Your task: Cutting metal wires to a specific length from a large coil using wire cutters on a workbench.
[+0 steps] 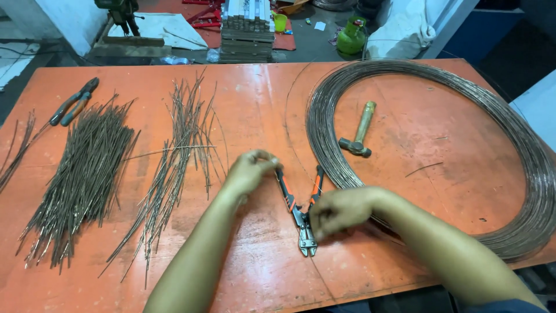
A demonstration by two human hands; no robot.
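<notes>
A wire cutter [302, 223] with orange and black handles lies on the orange table [255, 98], handles spread and jaws toward me. My left hand [249, 172] is pinched shut at the tip of the cutter's left handle, apparently on a thin wire strand [288, 130] that arcs off the big coil. My right hand [341, 210] is curled over the cutter's right handle close to the hinge. A large wire coil [524, 174] lies to the right, and part of it is hidden under my right forearm.
A hammer [359, 136] lies inside the coil. Two heaps of cut wire pieces [87, 174] [174, 156] lie at the left, with a few more pieces [17, 152] at the far left edge. Pliers [72, 104] lie at the back left. Clutter and a green bottle [351, 36] sit on the floor beyond the table.
</notes>
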